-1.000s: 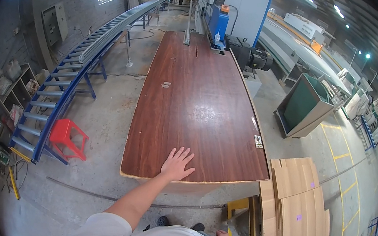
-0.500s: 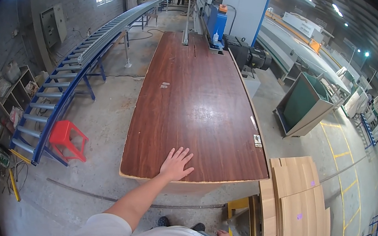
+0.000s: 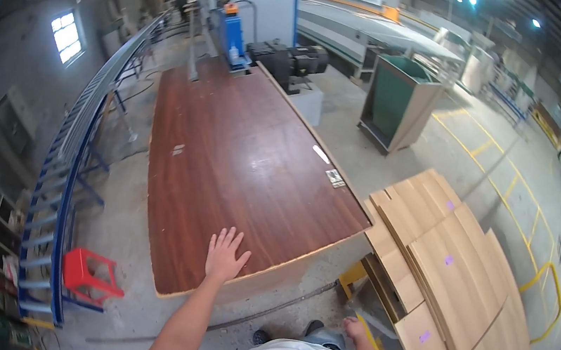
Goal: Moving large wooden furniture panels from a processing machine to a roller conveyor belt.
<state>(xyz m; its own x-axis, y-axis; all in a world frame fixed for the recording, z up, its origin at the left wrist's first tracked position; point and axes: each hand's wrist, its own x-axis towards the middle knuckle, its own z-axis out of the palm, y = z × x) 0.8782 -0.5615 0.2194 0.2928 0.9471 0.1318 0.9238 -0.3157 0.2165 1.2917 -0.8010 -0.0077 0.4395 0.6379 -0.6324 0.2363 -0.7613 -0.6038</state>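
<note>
My left hand (image 3: 225,256) lies flat near the front edge of a table with a glossy dark red-brown wood-grain top (image 3: 224,175). Its fingers are spread on the surface and hold nothing. At my right side hangs my right hand (image 3: 355,328), loosely curled with no object showing in it. It is nearest to a stack of light wood-coloured panels (image 3: 455,272) marked with small purple spots. A small metal piece (image 3: 334,178) lies near the table's right edge.
A roller conveyor (image 3: 75,148) with a blue frame curves along the left, with a red plastic stool (image 3: 90,274) beside it. Past the table stand a blue-and-grey machine (image 3: 250,1) and its black motor (image 3: 285,59). A green-lined bin (image 3: 401,106) is at the far right.
My view has turned to the right, bringing more of the panel stack into sight. My left hand stays flat on the table near its front edge; my right hand still hangs by my side.
</note>
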